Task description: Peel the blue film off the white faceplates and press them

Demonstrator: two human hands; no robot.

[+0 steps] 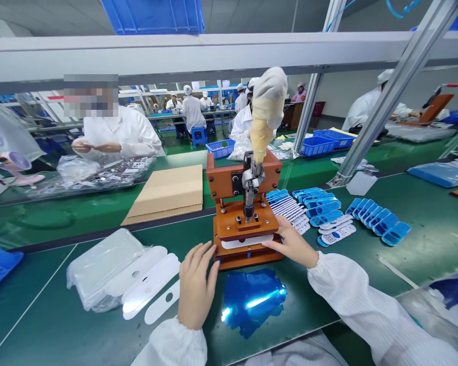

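A brown toggle press [248, 231] with a cloth-wrapped upright handle [267, 107] stands before me. A white oblong panel [232, 244] lies between its upper and lower plates. My left hand [196, 284] is open, fingers stretched toward the press's left front corner; whether the tips touch it I cannot tell. My right hand [295, 245] is at the press's right side, thumb and fingers apart, with the thumb near the panel's right end. Some right fingers are partly hidden. A pile of shiny blue films [254, 302] lies in front of the press.
White panels [152, 284] lie at left beside a plastic-wrapped stack [103, 264]. Cardboard [171, 190] lies behind. At right are rows of blue-filmed pieces [381, 221], white keypad pieces [338, 234] and a white bottle [362, 182]. A metal post [397, 96] slants up; a co-worker [114, 132] sits opposite.
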